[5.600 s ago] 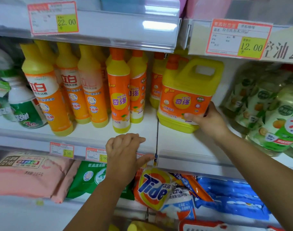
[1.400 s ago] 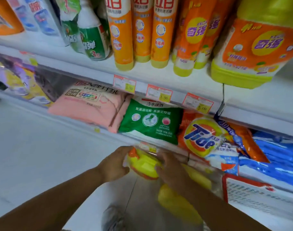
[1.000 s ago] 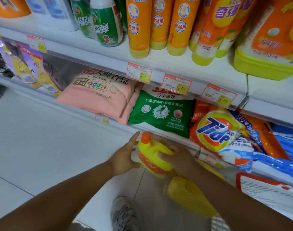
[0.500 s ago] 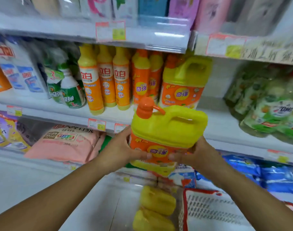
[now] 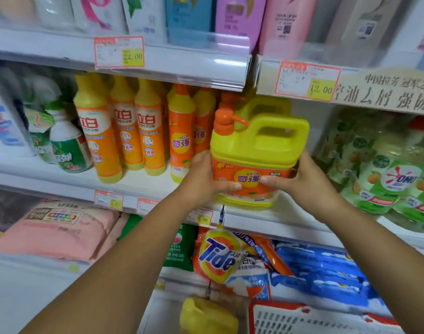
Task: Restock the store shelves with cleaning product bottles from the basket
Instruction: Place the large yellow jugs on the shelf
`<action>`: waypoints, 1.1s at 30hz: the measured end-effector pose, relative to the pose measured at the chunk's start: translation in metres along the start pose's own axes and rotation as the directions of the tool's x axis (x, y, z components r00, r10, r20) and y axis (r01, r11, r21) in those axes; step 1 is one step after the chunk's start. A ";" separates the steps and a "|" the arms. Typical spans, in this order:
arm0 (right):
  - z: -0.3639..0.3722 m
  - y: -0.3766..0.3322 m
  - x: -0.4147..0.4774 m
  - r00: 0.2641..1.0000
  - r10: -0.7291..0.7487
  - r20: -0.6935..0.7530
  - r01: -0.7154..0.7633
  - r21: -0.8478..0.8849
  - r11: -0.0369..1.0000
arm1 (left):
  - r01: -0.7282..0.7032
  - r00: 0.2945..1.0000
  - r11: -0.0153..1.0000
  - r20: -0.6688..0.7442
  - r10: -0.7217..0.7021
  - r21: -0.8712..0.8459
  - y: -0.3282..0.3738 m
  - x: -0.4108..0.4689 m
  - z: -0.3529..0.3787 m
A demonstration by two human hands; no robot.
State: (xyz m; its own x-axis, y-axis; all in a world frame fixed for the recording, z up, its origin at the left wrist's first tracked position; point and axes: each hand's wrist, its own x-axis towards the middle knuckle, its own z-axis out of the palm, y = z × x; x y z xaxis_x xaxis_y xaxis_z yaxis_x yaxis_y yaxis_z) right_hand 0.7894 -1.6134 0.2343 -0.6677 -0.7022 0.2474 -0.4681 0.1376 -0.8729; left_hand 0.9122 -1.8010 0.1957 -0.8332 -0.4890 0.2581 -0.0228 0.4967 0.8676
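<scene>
1. Item handled: one yellow jug (image 5: 259, 145) with an orange pump cap, a moulded handle and an orange label. It is upright, cap to the left, label facing me.
2. Left hand (image 5: 206, 179): the palm is pressed to the jug's left side and the thumb lies across the front of the label. The fingers pass behind the jug and are hidden. The hand is closed round the jug.
3. Right hand (image 5: 305, 184): it mirrors the left on the jug's right side, with the thumb laid across the label front so that its tip is near the left thumb's. The remaining fingers are hidden. This hand too is clamped on the jug, so I hold it between both hands.
4. Position of the jug: at the front of the middle shelf (image 5: 61, 186), close to the upright joint between two shelf sections. Its base sits low against the shelf's front edge; I cannot tell whether it touches the board.
5. Neighbours on that shelf: a second jug (image 5: 266, 104) of the same kind stands directly behind mine. Tall bottles (image 5: 97, 131) in orange and yellow stand in rows to its left. Green pouches (image 5: 387, 179) are stacked to its right, apart from it.
6. Above: a price tag (image 5: 307, 80) reading 12.00 is on the upper shelf rail.
7. Below: a Tide bag (image 5: 218, 256) and a pink pack (image 5: 56, 227) lie on the lower shelf.
8. Bottom of view: the white and red basket (image 5: 314, 319) shows its rim. A yellow bottle (image 5: 206, 317) lies just left of it; whether it is inside the basket I cannot tell.
</scene>
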 end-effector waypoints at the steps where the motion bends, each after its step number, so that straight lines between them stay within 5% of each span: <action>1: 0.001 0.005 0.002 1.000 0.012 -0.018 -0.011 0.021 1.000 | 0.007 1.000 1.000 0.001 -0.007 -0.006 -0.003 0.002 0.003; 6: 0.012 0.022 0.006 0.996 0.009 -0.091 -0.006 0.036 0.999 | 0.035 0.998 0.969 0.052 -0.023 -0.243 -0.017 0.009 0.009; 26: 0.034 0.059 -0.010 0.993 0.112 -0.026 -0.111 0.038 0.993 | 0.028 1.000 0.970 0.010 -0.026 -0.241 -0.023 -0.009 0.024; 31: 0.051 0.054 -0.074 0.908 0.032 -0.419 -0.050 -0.033 0.998 | 0.042 0.957 0.998 -0.285 -0.053 -0.043 -0.041 -0.081 0.020; 33: 0.072 0.060 -0.113 0.933 0.039 -0.357 -0.052 -0.025 0.998 | 0.091 0.968 0.995 -0.240 -0.078 0.044 -0.064 -0.118 0.019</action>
State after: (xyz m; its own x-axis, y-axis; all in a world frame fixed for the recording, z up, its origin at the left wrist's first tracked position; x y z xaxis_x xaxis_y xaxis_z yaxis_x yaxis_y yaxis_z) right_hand 0.8780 -1.5761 0.1234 -0.8483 -0.4004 0.3466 -0.4472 0.1912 -0.8737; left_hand 1.0020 -1.7613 0.1018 -0.6718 -0.6839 0.2844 -0.1227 0.4815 0.8678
